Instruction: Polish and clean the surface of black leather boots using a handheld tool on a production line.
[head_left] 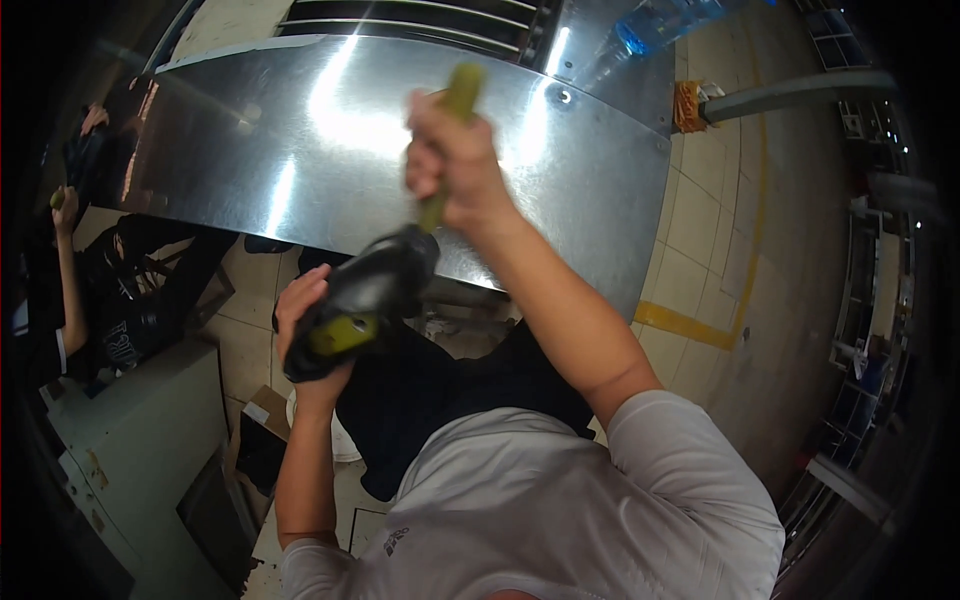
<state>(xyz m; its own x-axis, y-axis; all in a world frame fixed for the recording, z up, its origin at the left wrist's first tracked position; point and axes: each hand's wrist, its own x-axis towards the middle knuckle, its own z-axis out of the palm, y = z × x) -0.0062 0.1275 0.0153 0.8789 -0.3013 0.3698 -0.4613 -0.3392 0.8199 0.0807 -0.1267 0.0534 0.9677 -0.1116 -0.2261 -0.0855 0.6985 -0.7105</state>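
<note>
Above my lap, a black shoe (385, 280) with a yellow-green shoe last (345, 333) inside it is held tilted. The last's top, with a small hole, shows in the shoe's opening. My left hand (303, 303) is closed around the shoe's left side, its fingers partly hidden behind it. Over the metal table's near edge, my right hand (452, 160) is wrapped round an olive-green bar-like piece (463, 92). The lower end of that piece reaches the shoe's far end. Motion blurs it, so its exact kind is unclear.
A shiny metal table (220, 130) spans the front, with dark slats and metal rails (410, 30) beyond it. A blue-tinted plastic bottle (660, 25) lies at the far right. At left sits a co-worker (65, 300), near a grey-green cabinet (140, 440) and a cardboard box (262, 420).
</note>
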